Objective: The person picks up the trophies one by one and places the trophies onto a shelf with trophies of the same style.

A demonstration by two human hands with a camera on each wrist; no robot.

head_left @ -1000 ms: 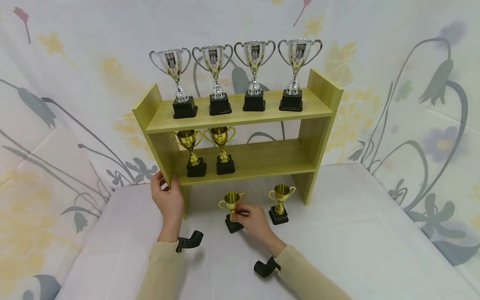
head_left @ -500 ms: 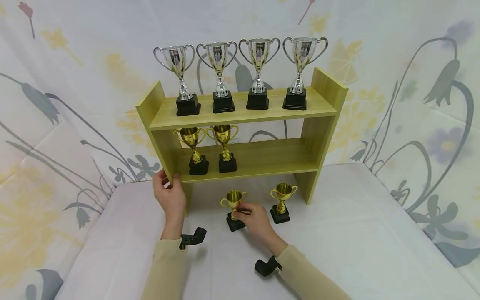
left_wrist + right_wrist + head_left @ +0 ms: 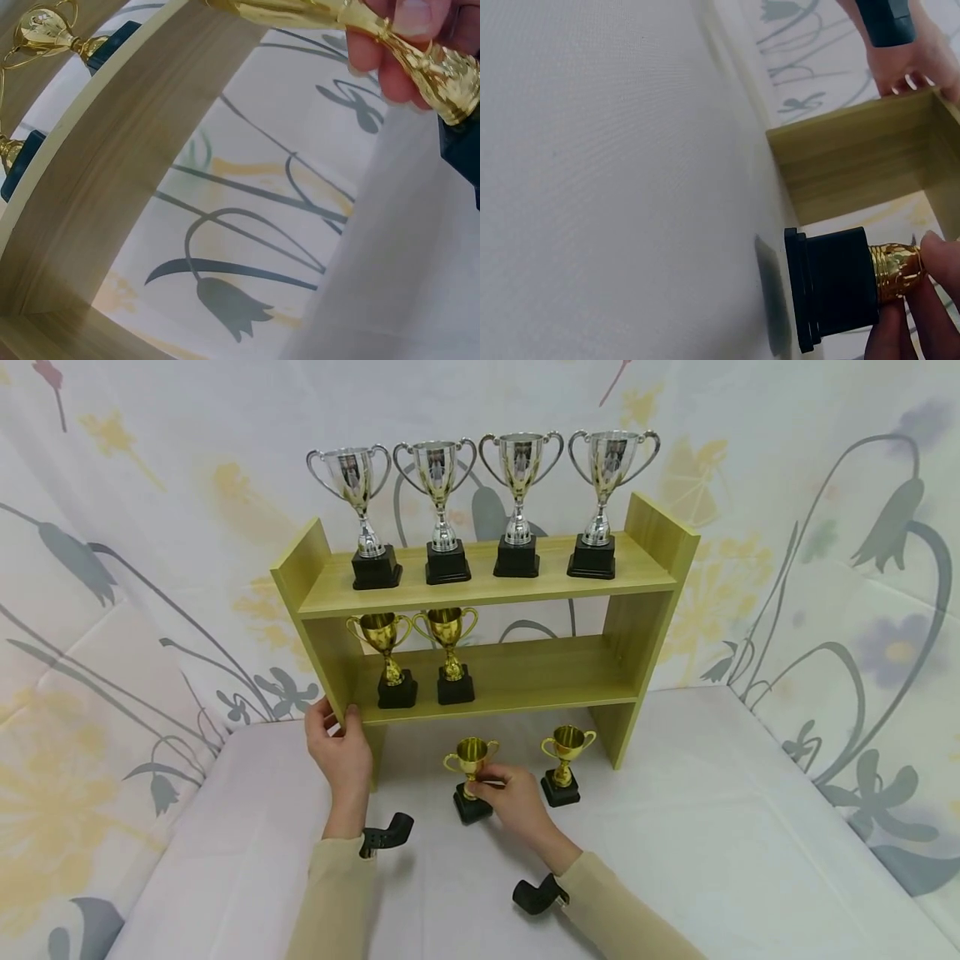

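Note:
My right hand (image 3: 513, 802) pinches a small gold trophy cup (image 3: 472, 755) by its stem, thumb on one side and fingers on the other. The cup stays upright, its black base (image 3: 832, 289) close over the white cloth, with a shadow beside it in the right wrist view. My left hand (image 3: 341, 756) grips the lower left side panel of a wooden two-tier shelf (image 3: 540, 679), its thumb at the panel's front edge. To the right of the held cup, another gold trophy (image 3: 560, 768) stands on the cloth.
Several larger silver trophies (image 3: 520, 502) line the top board. Two gold trophies (image 3: 386, 660) stand at the left of the middle board, with bare wood to their right. A flower-patterned cloth backdrop (image 3: 810, 568) hangs behind the shelf.
The head view has shifted slightly. My right hand and the gold trophy have edged a little to the right; my left hand keeps its hold on the shelf panel.

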